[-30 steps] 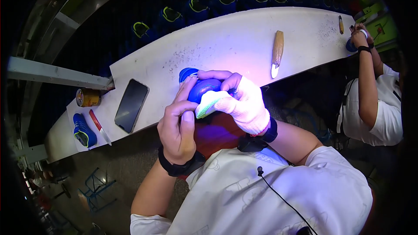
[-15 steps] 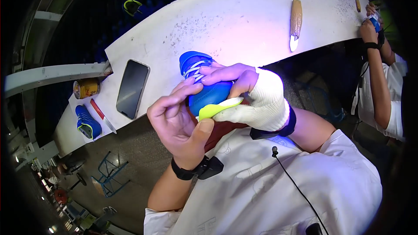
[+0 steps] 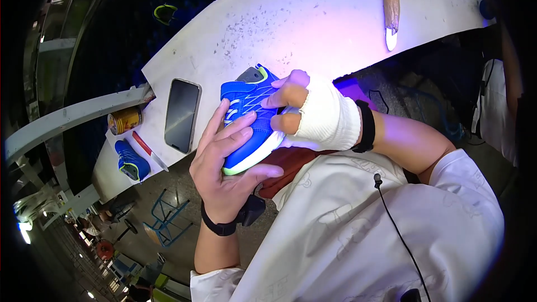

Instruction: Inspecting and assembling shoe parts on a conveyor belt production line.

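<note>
Both hands held a small blue shoe (image 3: pixel 250 123) in the air just in front of the person's chest, above the near edge of the white surface (image 3: pixel 313 22); the shoe had a white sole with a yellow-green rim, a grey and yellow-green tongue, and pale criss-cross lines on its upper; it lay tilted, sole toward the person. The left hand (image 3: pixel 226 162) was bare and closed around the shoe from below and the side, its fingers (image 3: pixel 232 134) spread flat over the upper and its thumb pressed under the sole; a black band sat on that wrist. The right hand (image 3: pixel 313 114), in a white fingerless glove, gripped the shoe from the other side, bare fingertips curled on the laces area; a black band circled that wrist as well.

On the surface, just left of the shoe, lay a dark phone (image 3: pixel 182 114), face up; farther left stood a gold can (image 3: pixel 124 120), and near it a second blue shoe (image 3: pixel 131 161) beside a red-handled knife (image 3: pixel 150 152); well apart, toward the far right, lay a wooden-handled tool (image 3: pixel 391 11) with a pale tip. A violet light fell across the middle of the surface.
</note>
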Motion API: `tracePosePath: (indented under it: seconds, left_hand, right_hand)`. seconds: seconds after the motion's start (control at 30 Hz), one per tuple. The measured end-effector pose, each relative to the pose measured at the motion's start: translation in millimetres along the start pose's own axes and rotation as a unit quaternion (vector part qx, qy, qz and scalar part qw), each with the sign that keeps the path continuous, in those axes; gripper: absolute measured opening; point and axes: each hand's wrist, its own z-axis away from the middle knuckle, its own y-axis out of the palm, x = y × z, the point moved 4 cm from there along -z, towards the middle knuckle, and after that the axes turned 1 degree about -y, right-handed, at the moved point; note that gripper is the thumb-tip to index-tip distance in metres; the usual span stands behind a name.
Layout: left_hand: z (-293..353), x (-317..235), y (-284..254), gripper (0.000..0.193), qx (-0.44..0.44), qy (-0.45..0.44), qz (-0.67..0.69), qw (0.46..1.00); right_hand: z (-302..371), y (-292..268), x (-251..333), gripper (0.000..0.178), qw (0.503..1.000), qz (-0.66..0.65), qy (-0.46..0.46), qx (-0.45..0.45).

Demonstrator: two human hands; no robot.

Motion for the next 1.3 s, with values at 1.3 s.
tracePosePath:
  seconds: [1.3]
  left_hand:
    - [3.3,-1.7,77.7,0.073,-0.038,0.04,-0.053,0.997]
  right_hand:
    - [5.7,-54.8,-3.3,0.063,0.981,-0.174,0.075,-0.037]
